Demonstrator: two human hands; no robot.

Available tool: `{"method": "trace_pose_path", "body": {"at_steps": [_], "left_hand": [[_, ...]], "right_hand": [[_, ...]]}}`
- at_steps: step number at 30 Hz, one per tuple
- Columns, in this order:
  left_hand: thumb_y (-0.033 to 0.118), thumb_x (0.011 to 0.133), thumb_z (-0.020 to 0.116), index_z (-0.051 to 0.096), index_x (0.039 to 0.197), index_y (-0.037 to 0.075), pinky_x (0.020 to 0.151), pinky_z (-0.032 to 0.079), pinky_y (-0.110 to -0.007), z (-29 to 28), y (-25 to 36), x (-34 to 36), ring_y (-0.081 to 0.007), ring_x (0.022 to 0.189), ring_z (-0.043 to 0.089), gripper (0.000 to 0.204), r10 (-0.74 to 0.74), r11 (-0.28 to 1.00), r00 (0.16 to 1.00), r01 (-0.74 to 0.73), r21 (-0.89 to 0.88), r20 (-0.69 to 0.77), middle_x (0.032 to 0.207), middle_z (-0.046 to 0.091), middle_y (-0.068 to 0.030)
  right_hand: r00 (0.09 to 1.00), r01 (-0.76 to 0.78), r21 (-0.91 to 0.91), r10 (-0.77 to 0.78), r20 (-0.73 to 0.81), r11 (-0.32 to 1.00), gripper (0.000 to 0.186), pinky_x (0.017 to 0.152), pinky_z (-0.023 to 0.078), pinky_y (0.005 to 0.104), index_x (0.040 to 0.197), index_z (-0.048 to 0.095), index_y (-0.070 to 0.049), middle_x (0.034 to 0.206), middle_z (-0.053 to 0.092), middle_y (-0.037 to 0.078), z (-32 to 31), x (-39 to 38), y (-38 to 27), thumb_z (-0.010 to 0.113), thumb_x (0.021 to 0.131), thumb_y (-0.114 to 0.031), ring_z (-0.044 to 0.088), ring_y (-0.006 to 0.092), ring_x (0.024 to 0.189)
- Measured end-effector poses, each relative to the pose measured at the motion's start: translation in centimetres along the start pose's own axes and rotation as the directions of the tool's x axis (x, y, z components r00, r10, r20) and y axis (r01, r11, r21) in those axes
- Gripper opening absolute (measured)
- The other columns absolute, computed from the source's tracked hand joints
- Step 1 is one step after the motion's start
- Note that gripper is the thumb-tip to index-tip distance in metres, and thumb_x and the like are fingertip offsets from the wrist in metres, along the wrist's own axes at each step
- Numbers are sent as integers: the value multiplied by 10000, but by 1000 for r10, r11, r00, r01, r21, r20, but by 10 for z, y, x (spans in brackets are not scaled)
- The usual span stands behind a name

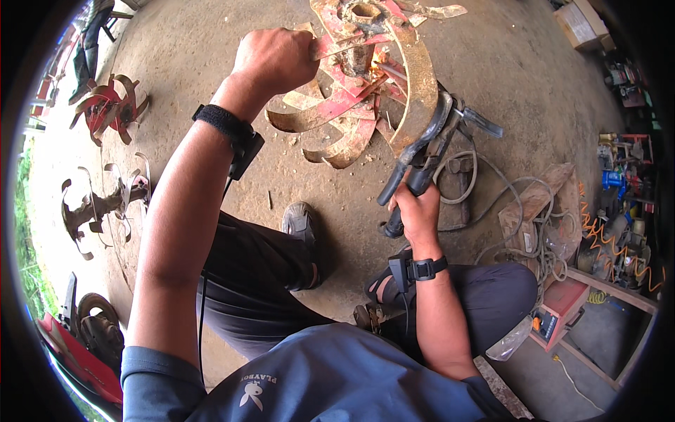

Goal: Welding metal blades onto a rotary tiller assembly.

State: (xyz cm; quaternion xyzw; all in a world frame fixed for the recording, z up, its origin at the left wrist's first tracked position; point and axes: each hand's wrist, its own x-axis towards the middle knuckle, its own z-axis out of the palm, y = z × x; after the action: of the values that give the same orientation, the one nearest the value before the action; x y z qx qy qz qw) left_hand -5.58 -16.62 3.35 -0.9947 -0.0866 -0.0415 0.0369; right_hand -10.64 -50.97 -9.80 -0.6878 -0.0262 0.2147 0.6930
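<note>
My left hand [273,62] is closed on a flat red blade of a worn, red and rusty bladed metal rotor [337,112], dusted with chips, at top centre. My right hand [415,211] grips the black handle of a clamp-like tool [432,151], likely a welding electrode holder, just below and right of the rotor. A small orange glow [380,60] shows among the blades beside the hub; what touches there is hard to make out. A hammer [464,184] and grey cables lie beside the tool.
Other bladed rotors [105,112] lie at left, near someone's legs [84,49]. A red machine [67,359] is at lower left. At right stand a wooden block [531,204], a red box-shaped machine [562,309], piled equipment [619,179] and a cardboard box [583,24].
</note>
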Motion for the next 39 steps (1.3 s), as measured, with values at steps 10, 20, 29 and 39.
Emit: {"method": "trace_pose_path", "body": {"at_steps": [10,20,29,39], "left_hand": [[393,970,646,814,988,124,817,645,-449,0,-4,-8,-300,898,804,317,93,991,993,-84,103,-78,964,816,-131],[380,1025,538,804,985,102,817,625,-494,0,-1,-1,-361,915,779,387,61,998,998,-61,16,-25,948,801,-154],[398,1030,531,811,1021,107,847,620,-497,3,2,2,-369,926,778,404,-30,999,1000,30,24,3,947,795,-174],[407,1077,518,773,1032,94,823,594,-539,1,1,0,-429,903,749,407,-24,999,999,23,-24,-21,925,771,-214]], "right_hand": [[1000,16,136,-14,-12,991,81,579,520,309,909,611,-45,754,608,32,3,-3,-4,594,942,28,615,142,620],[999,33,-153,-35,-8,988,85,584,485,330,918,610,-51,708,616,6,-3,1,1,695,915,-44,610,123,617],[1000,29,19,-29,8,999,97,577,513,316,874,587,-42,717,621,39,0,0,-2,592,936,32,596,132,586],[1000,-15,39,15,-10,999,115,573,513,317,849,591,-41,709,624,41,3,-1,-5,589,928,43,599,133,583]]}}
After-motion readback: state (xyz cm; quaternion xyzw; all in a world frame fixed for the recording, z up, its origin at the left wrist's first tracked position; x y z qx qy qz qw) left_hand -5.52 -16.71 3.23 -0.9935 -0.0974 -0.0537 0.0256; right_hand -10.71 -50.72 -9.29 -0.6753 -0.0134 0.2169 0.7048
